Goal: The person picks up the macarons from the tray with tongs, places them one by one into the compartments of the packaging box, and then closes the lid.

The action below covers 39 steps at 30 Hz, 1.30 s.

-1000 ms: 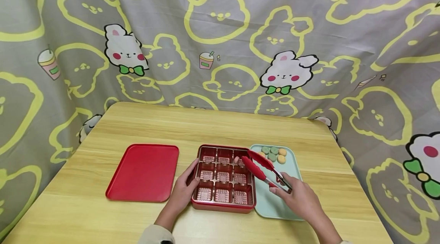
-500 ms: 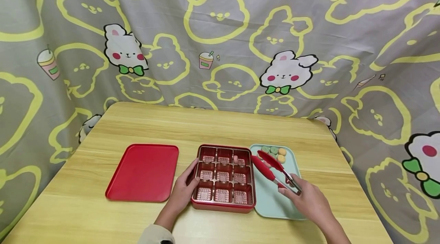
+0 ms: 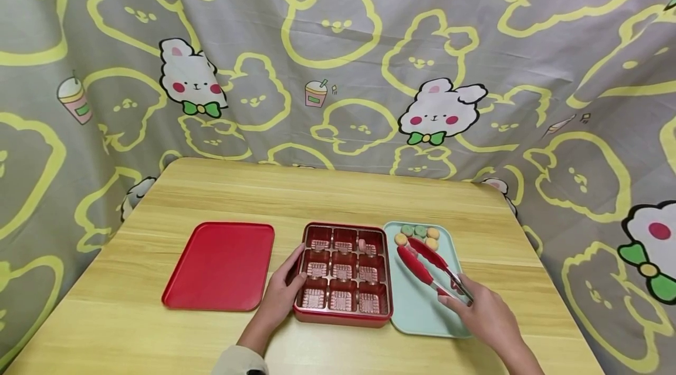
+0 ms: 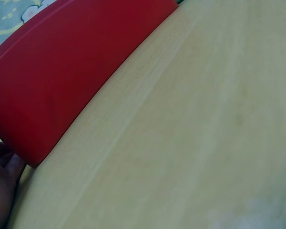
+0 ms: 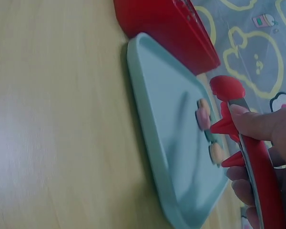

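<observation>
Though one pink cookie (image 3: pixel 361 245) is in the box (image 3: pixel 345 321), far-right slot (image 3: pixel 373 250), I'd say I'm barely started: more cookies (image 3: pixel 420 230) on the tray (image 3: pixel 422 325). Right hand (image 3: pixel 491 315) grips tongs (image 3: pixel 415 266); left hand (image 3: pixel 281 291) rests uncurled against box.

The red box (image 3: pixel 343 321) is sitting open-topped, showing nine compartments, a pink macaron (image 3: pixel 362 245) resting in the back right-hand one. Just beside it, red-tipped tongs (image 3: pixel 415 267) are slanting, spread, over the pale green tray (image 3: pixel 409 310), where green and yellow macarons (image 3: pixel 420 231) are clustering at the far end.
</observation>
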{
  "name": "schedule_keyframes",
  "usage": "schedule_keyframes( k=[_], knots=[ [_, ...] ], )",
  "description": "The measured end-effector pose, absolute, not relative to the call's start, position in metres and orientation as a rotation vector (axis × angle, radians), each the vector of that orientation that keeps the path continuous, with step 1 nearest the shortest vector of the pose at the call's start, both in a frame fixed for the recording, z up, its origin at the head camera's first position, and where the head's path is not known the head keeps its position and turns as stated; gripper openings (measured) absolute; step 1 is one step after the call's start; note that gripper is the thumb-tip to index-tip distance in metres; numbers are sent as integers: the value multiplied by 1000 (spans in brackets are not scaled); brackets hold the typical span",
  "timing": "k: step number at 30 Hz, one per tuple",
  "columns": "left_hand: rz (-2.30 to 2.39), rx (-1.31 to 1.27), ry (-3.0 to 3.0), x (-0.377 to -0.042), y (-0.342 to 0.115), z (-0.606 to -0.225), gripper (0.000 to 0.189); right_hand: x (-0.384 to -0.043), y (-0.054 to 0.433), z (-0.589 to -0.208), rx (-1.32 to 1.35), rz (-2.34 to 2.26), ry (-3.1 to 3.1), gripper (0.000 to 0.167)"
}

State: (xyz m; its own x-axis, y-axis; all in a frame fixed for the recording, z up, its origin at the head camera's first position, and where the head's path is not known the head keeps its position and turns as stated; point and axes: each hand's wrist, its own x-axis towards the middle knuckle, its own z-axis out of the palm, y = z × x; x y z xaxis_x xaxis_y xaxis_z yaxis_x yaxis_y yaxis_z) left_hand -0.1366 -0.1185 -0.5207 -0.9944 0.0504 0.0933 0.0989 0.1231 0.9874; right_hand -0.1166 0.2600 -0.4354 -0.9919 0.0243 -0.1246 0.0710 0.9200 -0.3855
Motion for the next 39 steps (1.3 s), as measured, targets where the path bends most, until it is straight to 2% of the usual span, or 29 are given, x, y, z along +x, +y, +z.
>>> schedule_keyframes(
  k=[39],
  knots=[
    [-2015, -145, -2342, -137, -119, -520, 57, -121, 274, -453, 138, -530, 2964, 87]
  ],
)
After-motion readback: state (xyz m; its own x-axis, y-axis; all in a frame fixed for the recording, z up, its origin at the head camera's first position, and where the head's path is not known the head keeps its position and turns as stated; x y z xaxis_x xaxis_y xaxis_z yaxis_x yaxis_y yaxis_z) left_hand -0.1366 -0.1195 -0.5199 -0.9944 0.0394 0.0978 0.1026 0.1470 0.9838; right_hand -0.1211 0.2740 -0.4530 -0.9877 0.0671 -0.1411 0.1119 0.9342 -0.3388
